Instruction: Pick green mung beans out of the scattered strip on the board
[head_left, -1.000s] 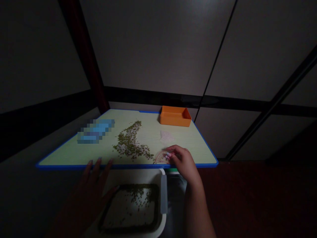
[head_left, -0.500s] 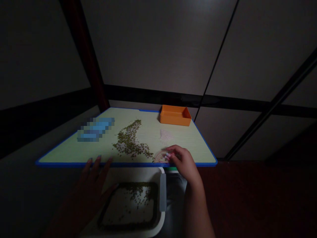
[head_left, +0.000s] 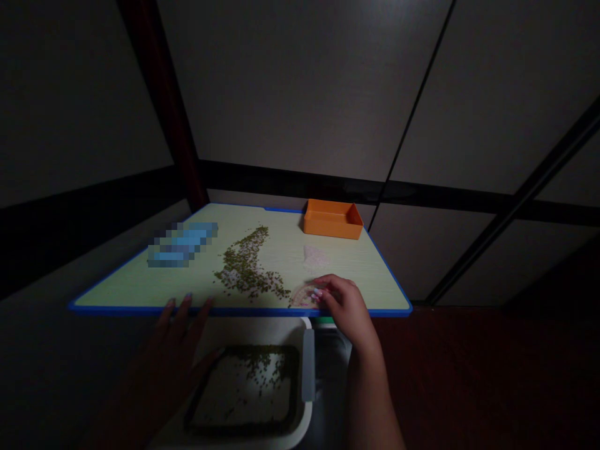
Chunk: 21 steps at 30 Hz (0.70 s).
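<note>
Mung beans (head_left: 250, 280) lie scattered on the blue-edged board (head_left: 281, 237), their tail pointing four o'clock toward the nearer right hand (head_left: 345, 305), curled, any hold unclear; the empty left hand (head_left: 171, 350) spreads at seven

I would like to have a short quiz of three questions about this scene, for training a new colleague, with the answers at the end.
1. Which of the person's hands is nearer to the orange box?
2. What colour is the rim of the board? A) red B) blue C) white
3. True or false: green bits lie both on the board and in the white tub.

Key: 1. The right hand. 2. B. 3. True.
</note>
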Tool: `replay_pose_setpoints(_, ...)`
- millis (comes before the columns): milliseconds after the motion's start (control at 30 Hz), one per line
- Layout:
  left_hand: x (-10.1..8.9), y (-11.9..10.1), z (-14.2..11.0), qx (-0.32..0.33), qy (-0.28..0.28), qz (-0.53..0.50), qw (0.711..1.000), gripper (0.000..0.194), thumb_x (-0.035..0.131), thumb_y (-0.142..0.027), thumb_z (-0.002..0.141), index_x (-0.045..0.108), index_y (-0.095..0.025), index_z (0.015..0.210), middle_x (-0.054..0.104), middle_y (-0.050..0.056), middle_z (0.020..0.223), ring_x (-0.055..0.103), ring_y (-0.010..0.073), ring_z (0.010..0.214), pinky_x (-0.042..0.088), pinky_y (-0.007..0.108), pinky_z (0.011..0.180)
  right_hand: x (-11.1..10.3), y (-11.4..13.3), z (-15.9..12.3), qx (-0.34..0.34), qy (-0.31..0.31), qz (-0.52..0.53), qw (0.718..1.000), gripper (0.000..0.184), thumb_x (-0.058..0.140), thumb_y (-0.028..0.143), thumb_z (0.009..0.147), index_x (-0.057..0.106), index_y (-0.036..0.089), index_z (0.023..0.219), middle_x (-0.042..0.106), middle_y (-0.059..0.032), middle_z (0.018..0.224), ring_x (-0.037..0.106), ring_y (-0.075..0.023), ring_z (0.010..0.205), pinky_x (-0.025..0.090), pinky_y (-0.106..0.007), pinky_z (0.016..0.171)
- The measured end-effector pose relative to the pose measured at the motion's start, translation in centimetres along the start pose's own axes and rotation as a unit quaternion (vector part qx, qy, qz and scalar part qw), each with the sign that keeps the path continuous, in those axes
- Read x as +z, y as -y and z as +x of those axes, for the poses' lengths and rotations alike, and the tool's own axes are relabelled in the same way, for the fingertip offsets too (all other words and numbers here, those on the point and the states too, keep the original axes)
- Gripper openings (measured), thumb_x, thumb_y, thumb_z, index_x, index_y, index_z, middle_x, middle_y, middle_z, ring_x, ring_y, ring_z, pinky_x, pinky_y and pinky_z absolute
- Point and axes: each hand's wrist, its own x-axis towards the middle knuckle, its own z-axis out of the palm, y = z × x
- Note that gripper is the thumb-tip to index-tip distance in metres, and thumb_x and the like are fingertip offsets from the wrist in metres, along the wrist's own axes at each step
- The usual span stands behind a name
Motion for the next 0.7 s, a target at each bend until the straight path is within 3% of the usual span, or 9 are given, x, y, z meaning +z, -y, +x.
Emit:
replay_pose_setpoints(367,0.2,0.2,-0.2,0.024,-0.025,-0.001,0.999,0.073,0.032,-0.058,0.092,0.037,-0.015,0.15,0.046,0.028,0.153,0.029,0.0429,0.151,0.052,0.06,0.101,0.8,-0.2,0.2,-0.02,-0.002,0.002,1.0,0.022,0.058,0.015,0.088,0.073,0.023,0.102,0.077,-0.0041,0.098,0.068,-0.0209,0.089,0.051,-0.036,0.086)
replay_pose_setpoints(567,-0.2,0.1,0.0,0.034,-0.031,0.011,0.999,0.073,0.031,-0.059,0.092,0.043,-0.013,0.147,0.049,0.03,0.15,0.037,0.0451,0.146,0.053,0.061,0.099,0.8,0.4,0.1,-0.022,-0.003,-0.026,0.999,0.024,0.057,0.012,0.088,0.073,0.023,0.103,0.077,-0.0042,0.097,0.067,-0.0213,0.089,0.048,-0.037,0.088)
replay_pose_setpoints(700,-0.5,0.0,0.2,0.023,-0.009,0.013,1.0,0.074,0.032,-0.062,0.091,0.045,-0.015,0.146,0.051,0.027,0.15,0.037,0.0436,0.146,0.053,0.06,0.1,0.5,1.1,-0.3,-0.031,0.007,-0.045,0.998,0.026,0.057,0.011,0.088,0.074,0.024,0.103,0.077,-0.004,0.101,0.065,-0.0218,0.093,0.044,-0.039,0.092)
